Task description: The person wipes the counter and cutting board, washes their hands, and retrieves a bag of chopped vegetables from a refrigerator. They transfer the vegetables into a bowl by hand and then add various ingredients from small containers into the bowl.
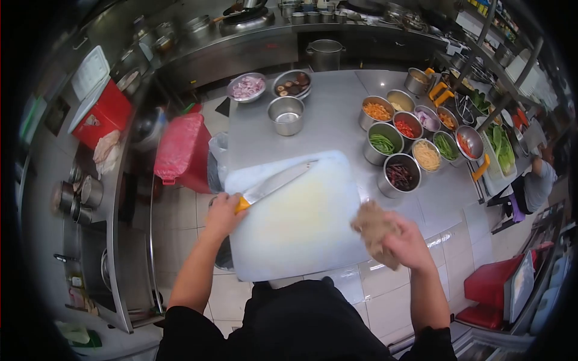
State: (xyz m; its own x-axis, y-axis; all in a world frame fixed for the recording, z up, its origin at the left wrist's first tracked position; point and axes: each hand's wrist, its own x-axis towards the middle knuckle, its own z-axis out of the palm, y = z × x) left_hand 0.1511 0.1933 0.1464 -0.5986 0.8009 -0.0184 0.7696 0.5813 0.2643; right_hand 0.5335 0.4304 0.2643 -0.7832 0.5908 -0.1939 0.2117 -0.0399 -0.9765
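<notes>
My left hand (223, 216) is closed round the yellow handle of a kitchen knife (278, 183). Its broad blade lies over the upper left of a white cutting board (289, 243), with the tip toward the far edge and small dark bits near it. At the board's right side, my right hand (410, 242) grips a crumpled brown cloth (374, 231), which hangs over the edge of the steel table (337, 114). The board's middle has a yellowish stain.
Several metal pots of cut vegetables, one with dried chilies (400, 176), stand at right. An empty steel pot (286, 115) and bowls of onion (247, 88) and mushrooms (292, 84) sit at the back left. A red bin (182, 147) stands left; a person (534, 183) is far right.
</notes>
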